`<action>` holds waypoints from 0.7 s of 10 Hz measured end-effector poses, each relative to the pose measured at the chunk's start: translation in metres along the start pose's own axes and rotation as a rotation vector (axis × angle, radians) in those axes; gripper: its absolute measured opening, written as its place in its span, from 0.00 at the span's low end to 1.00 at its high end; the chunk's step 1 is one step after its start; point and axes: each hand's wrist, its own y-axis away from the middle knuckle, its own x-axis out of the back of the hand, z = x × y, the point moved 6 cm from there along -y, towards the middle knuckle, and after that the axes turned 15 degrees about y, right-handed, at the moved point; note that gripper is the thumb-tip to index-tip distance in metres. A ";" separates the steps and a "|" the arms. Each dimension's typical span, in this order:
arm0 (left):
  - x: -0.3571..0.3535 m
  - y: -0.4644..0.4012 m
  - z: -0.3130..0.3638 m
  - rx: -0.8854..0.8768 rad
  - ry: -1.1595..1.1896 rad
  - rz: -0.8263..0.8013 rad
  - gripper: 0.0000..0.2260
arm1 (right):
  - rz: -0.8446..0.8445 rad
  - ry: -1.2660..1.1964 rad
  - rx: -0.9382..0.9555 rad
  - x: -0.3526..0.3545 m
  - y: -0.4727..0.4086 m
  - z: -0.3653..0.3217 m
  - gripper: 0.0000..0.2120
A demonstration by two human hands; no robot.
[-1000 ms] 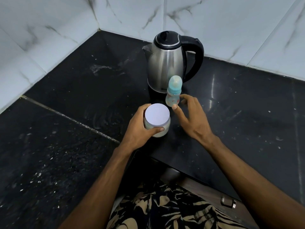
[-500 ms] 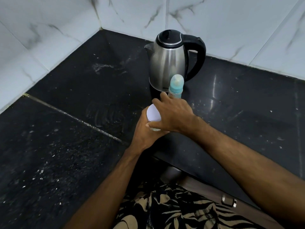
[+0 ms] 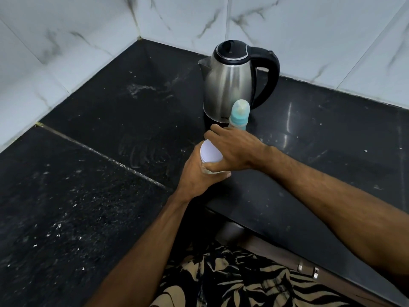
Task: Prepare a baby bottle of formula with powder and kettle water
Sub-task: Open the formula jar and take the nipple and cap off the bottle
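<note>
**Both hands closed on the powder jar near the counter's front edge**

A black stone counter point(image 3: 106, 196) was seen from above, fitted into a corner of white marble-patterned wall tiles point(image 3: 66, 52). A small jar point(image 3: 209, 151) with a pale lavender lid was held close to the counter's front edge. The left hand point(image 3: 197, 176) was wrapped around the jar's side from below and from the left. The right hand point(image 3: 232, 149) was laid over the lid from the right, its fingers curled down around the lid's rim. Whether the lid was seated tight could not be told.

Just behind the right hand, a baby bottle point(image 3: 239, 115) with a teal collar and clear cap was stood upright. It was placed directly in front of a steel kettle point(image 3: 230, 83) with a black lid and handle, and appeared to be touching or nearly touching it. The kettle was set toward the back edge, near the rear wall.

Wide bare stone was left open toward the left edge and the back corner, and more toward the right edge. A seam point(image 3: 104, 156) was run diagonally across the left part. Patterned clothing point(image 3: 232, 282) was visible below the front edge.
</note>
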 end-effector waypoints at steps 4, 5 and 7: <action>0.003 -0.004 -0.008 -0.007 -0.050 -0.043 0.37 | -0.047 0.058 0.228 0.008 0.000 -0.003 0.32; 0.005 -0.007 -0.015 0.004 -0.047 -0.045 0.36 | -0.073 0.053 0.252 0.009 0.000 -0.004 0.33; 0.004 -0.012 -0.021 0.025 -0.065 -0.057 0.34 | -0.131 -0.001 0.257 0.009 0.001 -0.003 0.34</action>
